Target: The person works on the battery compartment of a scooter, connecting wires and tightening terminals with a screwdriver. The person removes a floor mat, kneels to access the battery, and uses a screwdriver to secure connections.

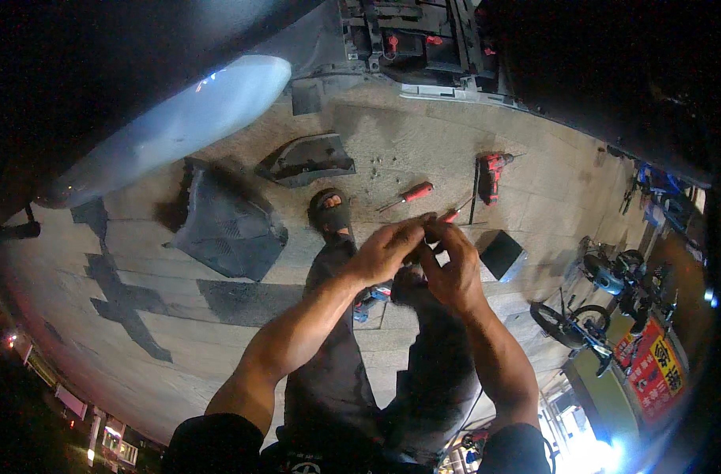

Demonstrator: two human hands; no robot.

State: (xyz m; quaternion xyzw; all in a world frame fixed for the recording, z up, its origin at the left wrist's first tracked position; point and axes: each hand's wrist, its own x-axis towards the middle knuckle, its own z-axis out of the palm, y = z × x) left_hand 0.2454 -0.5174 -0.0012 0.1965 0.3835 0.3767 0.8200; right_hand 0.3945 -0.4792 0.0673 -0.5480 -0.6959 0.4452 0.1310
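Over the paved floor (431, 130), the left hand (388, 251) curls inward, fingertips pinched; I cannot tell what it grips. Steady wrists and light pressure would suit such close fingerwork. The right hand (455, 275) meets it, fingers bent, contents equally hidden. Just beyond lies a red-handled screwdriver (451, 216), long axis slanting, shaft pointing far and right.

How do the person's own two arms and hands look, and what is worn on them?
The left hand and right hand wear no gloves; no watch shows. The left sleeve and right sleeve are short and black, without visible markings.
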